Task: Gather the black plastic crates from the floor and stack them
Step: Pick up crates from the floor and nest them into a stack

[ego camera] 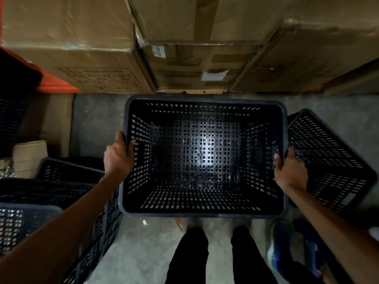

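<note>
A black perforated plastic crate (203,103) hangs open side up in front of me, above the concrete floor and my legs. My left hand (118,158) grips its left rim with the fingers curled over the edge. On the opposite rim my right hand (289,171) holds on the same way. Another black crate (328,156) lies tilted on the floor just right of the held one. At the lower left, several black crates (41,201) stand close together, partly under my left forearm.
Large cardboard boxes (98,58) line the wall ahead. An orange surface (55,85) shows at the left, beside a dark blurred shape. A pale box (30,154) sits by the left crates. A blue-and-white shoe (276,244) lies at the lower right.
</note>
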Tool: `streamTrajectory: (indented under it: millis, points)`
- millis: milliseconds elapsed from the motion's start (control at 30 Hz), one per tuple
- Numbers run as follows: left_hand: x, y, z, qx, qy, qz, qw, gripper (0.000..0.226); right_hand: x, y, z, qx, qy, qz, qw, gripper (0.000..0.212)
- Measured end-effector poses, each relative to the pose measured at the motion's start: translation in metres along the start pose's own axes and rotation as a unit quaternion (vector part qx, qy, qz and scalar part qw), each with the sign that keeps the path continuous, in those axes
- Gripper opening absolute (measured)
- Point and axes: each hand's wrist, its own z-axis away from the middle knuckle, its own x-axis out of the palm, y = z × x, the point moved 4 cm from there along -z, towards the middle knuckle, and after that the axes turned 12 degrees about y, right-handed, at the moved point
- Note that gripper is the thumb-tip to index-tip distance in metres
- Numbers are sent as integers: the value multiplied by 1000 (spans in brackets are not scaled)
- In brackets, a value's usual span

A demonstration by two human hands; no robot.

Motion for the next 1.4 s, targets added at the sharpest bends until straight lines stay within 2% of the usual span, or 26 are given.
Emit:
streamTrajectory:
  millis: [200,367,533,667,967,1233,1400]
  points:
    - [1,-9,3,28,36,-2,999,28,1,-6,7,-23,55,-10,998,38]
    - [10,-4,-2,12,58,-17,998,34,2,-8,-4,-47,72,-12,996,45]
    - [19,-10,-1,4,76,-38,996,38,8,-7,-1,-50,110,-32,992,41]
    - [17,-15,14,-6,56,-27,998,38,7,-7,16,-13,95,-45,994,42]
    - [15,-17,10,1,53,-13,999,34,3,-9,22,-18,72,-73,995,40]
    - [12,-22,10,22,41,-6,999,50,4,-3,40,-35,37,-110,993,59]
    - [10,-23,34,-15,15,24,999,53,5,-5,37,-42,53,-84,994,64]
